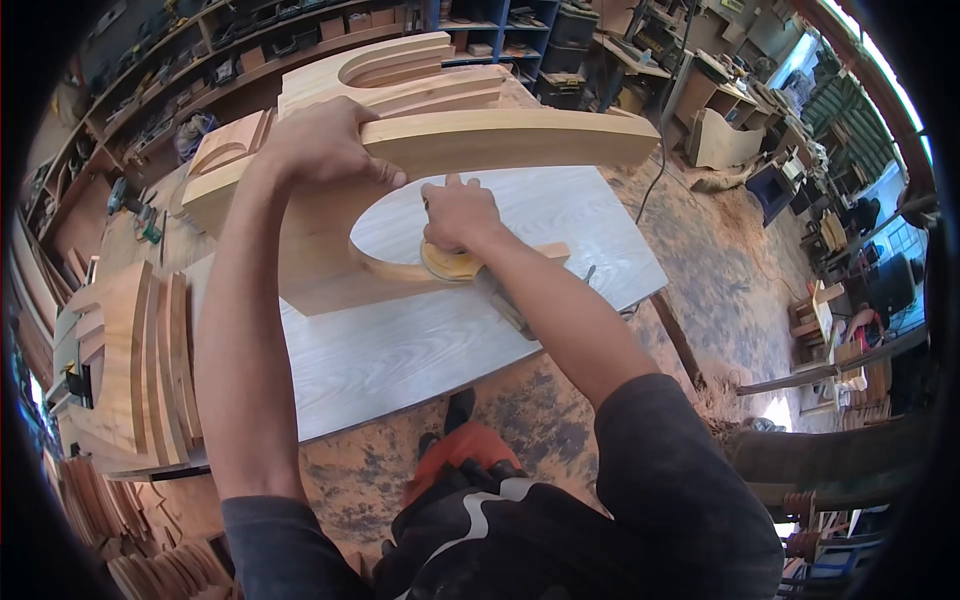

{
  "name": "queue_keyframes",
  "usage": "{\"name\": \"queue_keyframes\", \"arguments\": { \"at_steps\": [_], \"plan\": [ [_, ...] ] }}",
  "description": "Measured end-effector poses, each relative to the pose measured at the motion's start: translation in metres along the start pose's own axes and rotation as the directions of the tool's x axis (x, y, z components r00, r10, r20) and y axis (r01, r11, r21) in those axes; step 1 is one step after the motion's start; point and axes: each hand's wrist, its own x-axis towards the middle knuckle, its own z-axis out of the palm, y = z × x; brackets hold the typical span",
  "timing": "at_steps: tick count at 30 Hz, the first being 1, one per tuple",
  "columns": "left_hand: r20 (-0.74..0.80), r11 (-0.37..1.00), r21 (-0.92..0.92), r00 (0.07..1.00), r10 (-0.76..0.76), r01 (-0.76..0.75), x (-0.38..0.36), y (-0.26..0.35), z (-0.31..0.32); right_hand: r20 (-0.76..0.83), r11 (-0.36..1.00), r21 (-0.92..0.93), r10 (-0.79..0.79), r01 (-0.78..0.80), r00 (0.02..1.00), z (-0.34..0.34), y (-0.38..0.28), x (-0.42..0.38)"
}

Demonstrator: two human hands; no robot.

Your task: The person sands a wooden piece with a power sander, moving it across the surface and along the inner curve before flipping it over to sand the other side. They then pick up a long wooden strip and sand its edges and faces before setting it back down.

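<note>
A large pale wooden piece with a curved cut-out stands on the light grey board of the workbench. My left hand grips its thick upper edge, the thumb bent over the near side. Inside the curve, my right hand is closed over a sander with a round yellow pad. The pad sits against the lower edge of the cut-out. Most of the tool's body is hidden beneath my hand and forearm.
More cut wooden pieces lie behind and at the left. A green drill rests on the bench's left part. Sawdust covers the floor. A dark cable hangs at the right. Shelves line the back.
</note>
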Motion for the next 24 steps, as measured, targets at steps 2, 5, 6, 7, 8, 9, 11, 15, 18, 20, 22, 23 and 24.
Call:
{"name": "queue_keyframes", "arguments": {
  "at_steps": [2,5,6,7,8,9,11,15,18,20,22,23,24],
  "plan": [
    [-0.009,1.000,0.000,1.000,0.009,-0.009,-0.001,-0.001,0.002,-0.003,1.000,-0.015,0.015,-0.015,1.000,0.001,0.010,0.004],
    [-0.014,1.000,0.006,1.000,-0.002,0.002,0.000,-0.003,0.004,0.007,0.998,-0.014,0.054,-0.054,0.999,-0.002,0.030,0.008],
    [-0.019,1.000,0.000,1.000,-0.006,0.006,0.002,-0.004,0.003,0.017,0.997,0.007,0.080,-0.080,0.997,-0.005,0.033,0.009],
    [-0.025,1.000,0.004,1.000,0.015,-0.015,0.004,-0.006,0.004,0.026,0.997,-0.014,0.074,-0.073,0.997,-0.005,0.034,0.008],
    [-0.029,0.999,0.007,0.999,0.038,-0.038,0.005,-0.008,0.007,0.031,0.997,-0.022,0.073,-0.072,0.997,-0.002,0.031,0.007],
    [-0.029,0.999,0.000,0.999,0.038,-0.038,0.004,-0.008,0.006,-0.011,0.998,-0.026,0.060,-0.061,0.998,0.002,0.024,0.004],
    [-0.037,1.000,-0.013,0.999,-0.005,0.004,0.000,-0.003,0.006,-0.043,0.998,-0.020,0.060,-0.061,0.997,0.007,0.014,0.001],
    [0.013,1.000,-0.028,1.000,0.014,-0.013,0.007,-0.009,0.006,-0.030,1.000,-0.019,0.016,-0.016,0.999,0.005,0.007,0.007],
    [-0.028,1.000,0.004,0.999,0.030,-0.030,0.006,-0.009,0.007,-0.004,0.999,-0.018,0.038,-0.038,0.999,-0.002,0.012,0.010],
    [0.002,1.000,0.014,1.000,-0.009,0.009,0.006,-0.006,0.005,0.025,0.998,-0.014,0.062,-0.062,0.998,-0.005,0.012,0.006],
    [0.004,1.000,0.006,1.000,-0.006,0.006,0.008,-0.008,0.005,0.010,0.999,-0.046,-0.002,0.002,1.000,0.001,0.005,0.000],
    [0.009,1.000,0.009,1.000,-0.002,0.002,0.009,-0.008,0.006,0.014,0.999,-0.043,0.006,-0.005,1.000,0.002,0.004,-0.001],
    [0.014,1.000,0.014,1.000,0.004,-0.004,0.010,-0.008,0.008,0.030,0.999,-0.043,0.004,-0.003,1.000,0.001,0.002,0.000]
  ]
}}
